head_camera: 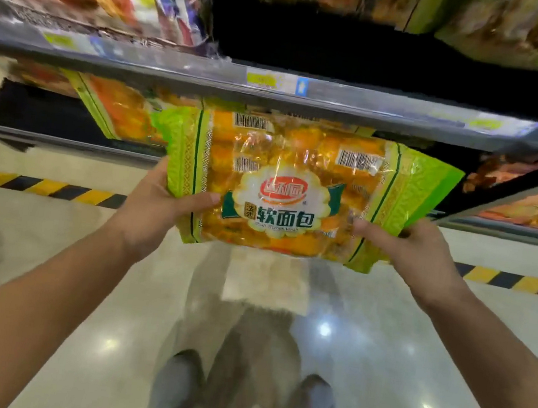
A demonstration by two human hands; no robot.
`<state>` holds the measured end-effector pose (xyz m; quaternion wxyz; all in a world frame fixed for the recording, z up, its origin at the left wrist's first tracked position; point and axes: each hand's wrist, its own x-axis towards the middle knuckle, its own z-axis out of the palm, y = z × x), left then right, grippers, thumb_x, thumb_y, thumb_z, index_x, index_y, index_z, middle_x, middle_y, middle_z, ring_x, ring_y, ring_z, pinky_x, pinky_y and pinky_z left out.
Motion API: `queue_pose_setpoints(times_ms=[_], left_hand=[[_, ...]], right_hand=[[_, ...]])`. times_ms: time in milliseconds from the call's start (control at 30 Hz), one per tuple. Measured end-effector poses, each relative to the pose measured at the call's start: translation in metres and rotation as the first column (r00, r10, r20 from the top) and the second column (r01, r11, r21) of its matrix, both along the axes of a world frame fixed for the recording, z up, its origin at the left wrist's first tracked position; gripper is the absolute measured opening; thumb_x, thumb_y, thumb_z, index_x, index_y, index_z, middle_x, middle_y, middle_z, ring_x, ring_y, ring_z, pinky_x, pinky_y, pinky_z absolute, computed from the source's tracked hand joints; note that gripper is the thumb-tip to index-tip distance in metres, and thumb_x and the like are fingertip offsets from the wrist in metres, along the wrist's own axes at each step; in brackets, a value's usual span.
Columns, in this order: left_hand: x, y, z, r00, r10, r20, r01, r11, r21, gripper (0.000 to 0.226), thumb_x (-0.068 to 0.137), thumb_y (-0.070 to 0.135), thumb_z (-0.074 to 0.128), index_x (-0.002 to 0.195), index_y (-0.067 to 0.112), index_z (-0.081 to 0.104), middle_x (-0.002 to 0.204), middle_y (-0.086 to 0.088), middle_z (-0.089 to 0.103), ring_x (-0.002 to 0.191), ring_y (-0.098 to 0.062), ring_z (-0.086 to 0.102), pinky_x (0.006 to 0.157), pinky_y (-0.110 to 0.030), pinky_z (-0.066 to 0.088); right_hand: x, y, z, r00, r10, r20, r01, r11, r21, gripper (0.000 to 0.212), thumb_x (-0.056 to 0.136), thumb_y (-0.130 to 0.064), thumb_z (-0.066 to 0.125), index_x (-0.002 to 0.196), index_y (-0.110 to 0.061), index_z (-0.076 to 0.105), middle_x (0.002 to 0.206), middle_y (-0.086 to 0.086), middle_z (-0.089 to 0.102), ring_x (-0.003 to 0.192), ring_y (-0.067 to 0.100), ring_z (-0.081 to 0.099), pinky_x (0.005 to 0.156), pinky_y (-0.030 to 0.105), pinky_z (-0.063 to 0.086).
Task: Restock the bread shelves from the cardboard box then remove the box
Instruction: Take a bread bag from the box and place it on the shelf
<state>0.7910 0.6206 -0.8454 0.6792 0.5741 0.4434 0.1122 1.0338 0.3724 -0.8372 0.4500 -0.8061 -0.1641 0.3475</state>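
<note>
Bread bag [292, 186] is pinched at its lower corners by left hand [160, 204] and right hand [416, 250], so it could snag the shelf edge [209, 74] going in.

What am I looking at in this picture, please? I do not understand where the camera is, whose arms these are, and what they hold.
There is no machine here. The single picture comes from a camera worn on a person's head, looking forward and down, so the two bare arms are that person's own. The left hand and the right hand each grip a lower corner of one bag of bread, green at the sides and clear in the middle, with the thumbs on its front. The bag is held up just under a shelf edge. A second bag with the same green border lies on the shelf behind, to the left. Lower down are the glossy floor, a yellow-and-black stripe and the person's shoes.
</note>
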Motion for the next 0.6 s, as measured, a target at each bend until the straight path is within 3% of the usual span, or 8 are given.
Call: queue_pose_setpoints(times_ms=[67, 100, 267, 400, 467, 500, 533, 600], left_hand=[[0.014, 0.005, -0.038, 0.999, 0.023, 0.024, -0.023, 1.000, -0.002, 0.060, 0.079, 0.008, 0.078, 0.134, 0.021, 0.058, 0.120, -0.002, 0.076, 0.109, -0.025, 0.074, 0.080, -0.037, 0.060], [0.020, 0.006, -0.054, 0.999, 0.024, 0.030, -0.023, 1.000, -0.009, 0.059, 0.079, 0.004, 0.078, 0.133, 0.018, 0.060, 0.118, -0.004, 0.077, 0.108, -0.027, 0.074, 0.077, -0.035, 0.061], [0.045, 0.024, -0.104, 0.998, -0.046, 0.044, 0.045, 0.999, 0.026, 0.070, 0.067, 0.006, 0.082, 0.134, 0.012, 0.062, 0.121, -0.008, 0.075, 0.114, -0.028, 0.071, 0.105, -0.054, 0.051], [0.063, 0.051, -0.116, 0.995, -0.100, 0.023, 0.096, 0.983, 0.155, 0.071, 0.067, 0.007, 0.086, 0.133, 0.013, 0.062, 0.116, -0.003, 0.077, 0.108, -0.020, 0.074, 0.101, -0.047, 0.055], [0.072, 0.064, -0.118, 0.996, -0.092, 0.009, 0.088, 0.971, 0.221, 0.071, 0.072, 0.010, 0.088, 0.137, 0.012, 0.058, 0.113, 0.001, 0.078, 0.102, -0.012, 0.076, 0.089, -0.032, 0.060], [0.075, 0.068, -0.117, 0.996, -0.085, 0.011, 0.080, 0.966, 0.246, 0.075, 0.071, 0.014, 0.091, 0.138, 0.013, 0.057, 0.115, 0.002, 0.077, 0.103, -0.011, 0.075, 0.089, -0.031, 0.059], [0.078, 0.070, -0.116, 0.998, -0.068, 0.013, 0.062, 0.963, 0.261, 0.081, 0.069, 0.020, 0.094, 0.140, 0.014, 0.056, 0.119, 0.003, 0.076, 0.107, -0.011, 0.074, 0.096, -0.034, 0.057], [0.083, 0.068, -0.116, 1.000, -0.021, 0.021, 0.014, 0.959, 0.283, 0.090, 0.064, 0.024, 0.098, 0.142, 0.015, 0.054, 0.122, 0.004, 0.074, 0.112, -0.012, 0.072, 0.103, -0.039, 0.053]], right_hand=[[0.018, 0.004, -0.029, 1.000, 0.001, 0.020, -0.001, 1.000, 0.012, 0.027, 0.085, -0.029, 0.083, 0.112, -0.025, 0.077, 0.092, -0.021, 0.078, 0.081, -0.008, 0.072, 0.066, 0.013, 0.055], [0.026, 0.008, -0.042, 0.999, -0.003, 0.035, 0.002, 1.000, 0.015, 0.030, 0.084, -0.029, 0.084, 0.113, -0.024, 0.077, 0.096, -0.018, 0.078, 0.086, -0.005, 0.073, 0.072, 0.017, 0.057], [0.056, 0.023, -0.090, 0.995, 0.003, 0.102, -0.005, 1.000, 0.011, 0.039, 0.075, -0.031, 0.090, 0.112, -0.029, 0.077, 0.104, -0.012, 0.077, 0.096, 0.005, 0.073, 0.089, 0.032, 0.058], [0.071, 0.038, -0.105, 0.986, 0.040, 0.164, -0.043, 0.999, 0.012, 0.046, 0.063, -0.037, 0.096, 0.103, -0.027, 0.076, 0.097, -0.010, 0.079, 0.095, 0.013, 0.074, 0.092, 0.045, 0.059], [0.076, 0.041, -0.110, 0.987, 0.013, 0.163, -0.021, 0.999, 0.047, 0.040, 0.062, -0.038, 0.095, 0.091, -0.021, 0.073, 0.072, -0.018, 0.075, 0.069, -0.002, 0.071, 0.070, 0.027, 0.062], [0.077, 0.043, -0.108, 0.986, -0.014, 0.166, 0.004, 0.998, 0.064, 0.032, 0.068, -0.032, 0.093, 0.083, -0.020, 0.068, 0.056, -0.022, 0.066, 0.050, -0.009, 0.062, 0.053, 0.014, 0.054], [0.080, 0.045, -0.111, 0.981, -0.048, 0.185, 0.033, 0.996, 0.084, 0.026, 0.074, -0.025, 0.091, 0.083, -0.018, 0.068, 0.053, -0.022, 0.063, 0.042, -0.011, 0.056, 0.047, 0.009, 0.048], [0.085, 0.047, -0.117, 0.969, -0.120, 0.215, 0.093, 0.987, 0.133, 0.025, 0.079, -0.014, 0.088, 0.100, -0.012, 0.074, 0.079, -0.016, 0.071, 0.055, -0.016, 0.061, 0.068, 0.011, 0.055]])
